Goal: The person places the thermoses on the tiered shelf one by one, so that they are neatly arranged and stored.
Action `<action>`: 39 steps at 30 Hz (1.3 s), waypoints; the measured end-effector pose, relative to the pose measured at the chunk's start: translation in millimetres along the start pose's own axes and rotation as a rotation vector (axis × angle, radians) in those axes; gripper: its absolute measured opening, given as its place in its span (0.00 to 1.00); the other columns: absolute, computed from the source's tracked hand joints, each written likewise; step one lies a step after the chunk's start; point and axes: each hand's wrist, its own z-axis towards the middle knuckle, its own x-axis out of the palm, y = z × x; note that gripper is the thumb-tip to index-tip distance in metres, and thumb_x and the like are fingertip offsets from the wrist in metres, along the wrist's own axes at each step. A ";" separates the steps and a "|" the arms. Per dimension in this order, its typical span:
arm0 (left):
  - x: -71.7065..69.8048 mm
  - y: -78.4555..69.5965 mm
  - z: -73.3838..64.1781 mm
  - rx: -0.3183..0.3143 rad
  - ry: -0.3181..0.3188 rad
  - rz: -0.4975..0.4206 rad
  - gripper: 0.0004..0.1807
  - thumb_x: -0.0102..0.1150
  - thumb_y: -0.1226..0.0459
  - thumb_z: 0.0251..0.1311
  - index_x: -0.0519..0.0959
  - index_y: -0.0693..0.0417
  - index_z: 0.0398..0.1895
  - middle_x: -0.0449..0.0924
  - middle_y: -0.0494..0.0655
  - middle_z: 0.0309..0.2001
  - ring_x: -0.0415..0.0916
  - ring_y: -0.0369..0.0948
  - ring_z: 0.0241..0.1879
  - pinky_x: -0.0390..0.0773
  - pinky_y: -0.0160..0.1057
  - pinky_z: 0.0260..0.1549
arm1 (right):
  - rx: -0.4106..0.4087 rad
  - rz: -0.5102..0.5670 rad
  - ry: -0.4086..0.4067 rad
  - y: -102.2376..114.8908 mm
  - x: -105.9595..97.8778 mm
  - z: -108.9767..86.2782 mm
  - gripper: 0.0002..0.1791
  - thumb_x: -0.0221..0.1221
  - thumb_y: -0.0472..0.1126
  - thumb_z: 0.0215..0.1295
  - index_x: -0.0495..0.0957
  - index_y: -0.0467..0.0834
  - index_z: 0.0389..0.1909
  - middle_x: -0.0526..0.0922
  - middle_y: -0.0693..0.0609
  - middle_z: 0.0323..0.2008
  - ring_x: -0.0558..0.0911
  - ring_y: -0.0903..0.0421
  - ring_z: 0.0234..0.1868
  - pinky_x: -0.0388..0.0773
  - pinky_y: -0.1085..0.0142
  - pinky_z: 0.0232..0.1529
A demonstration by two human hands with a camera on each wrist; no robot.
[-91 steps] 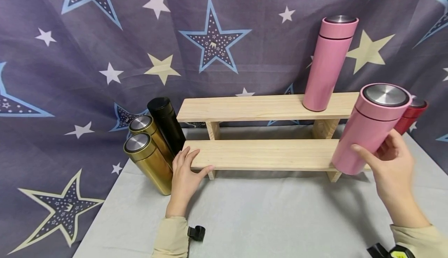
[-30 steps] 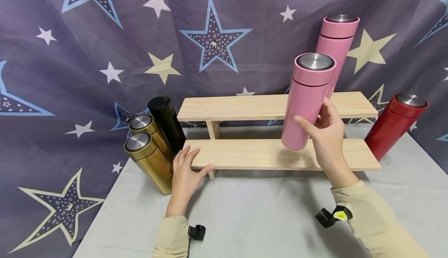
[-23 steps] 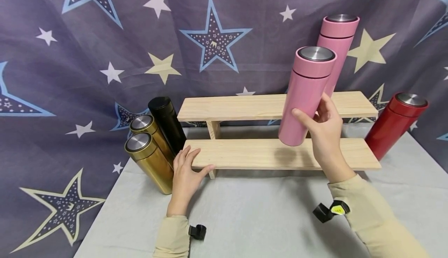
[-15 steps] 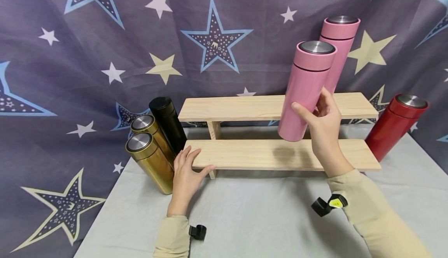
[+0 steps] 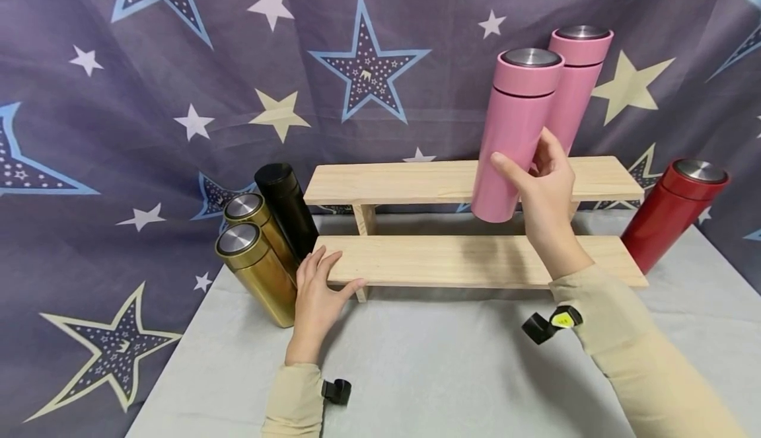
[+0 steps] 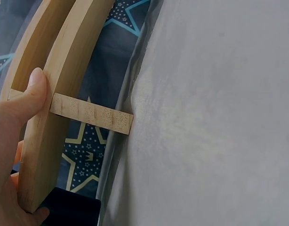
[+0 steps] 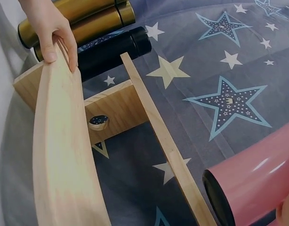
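In the head view my right hand grips a pink thermos by its lower half. It hangs in the air in front of the upper board, its base lower than that board's top and above the lower board; its dark base also shows in the right wrist view. A second pink thermos stands on the right part of the upper board, partly hidden behind the held one. My left hand holds the left end of the lower board of the two-tier wooden shelf. In the left wrist view its thumb lies against the board.
Left of the shelf stand a front gold thermos, another gold one and a black thermos, close together. A red thermos stands by the shelf's right end. A star-patterned curtain hangs behind the grey-covered table.
My right hand has carried the pink thermos leftward from beyond the lower board's right end, then raised it toward the upper board. The red thermos has come into fuller view. My left hand stays put.
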 end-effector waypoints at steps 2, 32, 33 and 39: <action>-0.1 -0.2 1.0 0.003 -0.002 0.004 0.42 0.74 0.43 0.48 0.75 0.50 0.65 0.59 0.52 0.73 0.46 0.54 0.74 0.57 0.57 0.68 | 0.004 0.009 -0.013 -0.3 2.4 3.0 0.33 0.72 0.31 0.51 0.76 0.43 0.61 0.79 0.46 0.53 0.76 0.51 0.54 0.74 0.66 0.51; -0.8 0.4 0.6 -0.017 0.012 0.014 0.42 0.75 0.43 0.47 0.74 0.49 0.66 0.58 0.51 0.74 0.44 0.54 0.75 0.57 0.58 0.68 | -0.008 -0.027 -0.043 -18.5 32.8 40.6 0.35 0.74 0.34 0.49 0.76 0.44 0.61 0.79 0.48 0.52 0.75 0.53 0.53 0.73 0.64 0.54; -0.8 0.2 0.6 -0.018 0.010 0.011 0.42 0.75 0.43 0.47 0.74 0.49 0.66 0.58 0.51 0.74 0.44 0.54 0.75 0.57 0.58 0.68 | -0.005 -0.029 -0.043 -19.1 33.9 41.6 0.35 0.74 0.34 0.48 0.76 0.44 0.61 0.79 0.49 0.52 0.75 0.54 0.53 0.73 0.64 0.54; -1.7 1.0 1.5 -0.024 0.016 0.001 0.42 0.75 0.44 0.47 0.74 0.48 0.66 0.58 0.51 0.74 0.44 0.53 0.75 0.56 0.58 0.68 | 0.003 -0.044 -0.063 -23.6 40.4 46.3 0.35 0.75 0.33 0.47 0.76 0.43 0.60 0.79 0.49 0.50 0.76 0.54 0.51 0.73 0.65 0.52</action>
